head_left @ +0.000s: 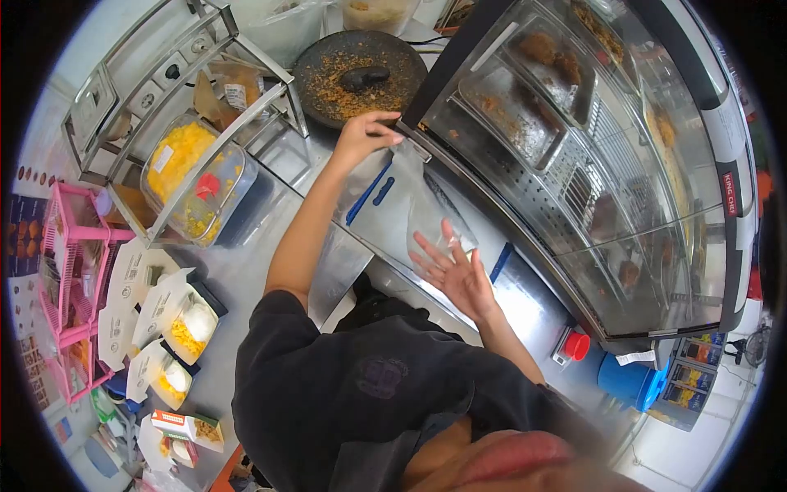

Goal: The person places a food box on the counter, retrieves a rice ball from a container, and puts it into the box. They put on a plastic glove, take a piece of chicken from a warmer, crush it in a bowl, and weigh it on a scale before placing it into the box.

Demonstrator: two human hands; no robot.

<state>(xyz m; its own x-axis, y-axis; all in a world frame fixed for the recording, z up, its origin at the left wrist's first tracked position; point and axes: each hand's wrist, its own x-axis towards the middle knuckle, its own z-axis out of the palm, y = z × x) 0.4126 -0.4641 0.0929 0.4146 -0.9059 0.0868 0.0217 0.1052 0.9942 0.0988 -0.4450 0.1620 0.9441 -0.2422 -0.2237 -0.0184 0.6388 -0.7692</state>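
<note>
My left hand (366, 138) reaches to the front edge of the glass display case, thumb and fingers pinched on the upper end of a clear plastic bag (420, 193). The bag hangs down over the metal counter between my two hands. At its lower end my right hand (459, 279) is open, palm up, with fingers spread and their tips right at the plastic. Beneath the bag, on the counter, lie a long blue piece (367, 195) and a shorter blue piece (383, 191) beside it.
A dark stone mortar (305, 78) holds brown crumbs and a pestle. The glass display case (566, 254) with food trays borders the right. To the left stand a metal rack (299, 102), a tub of yellow food (246, 176), a pink basket (61, 271) and several food boxes (215, 305).
</note>
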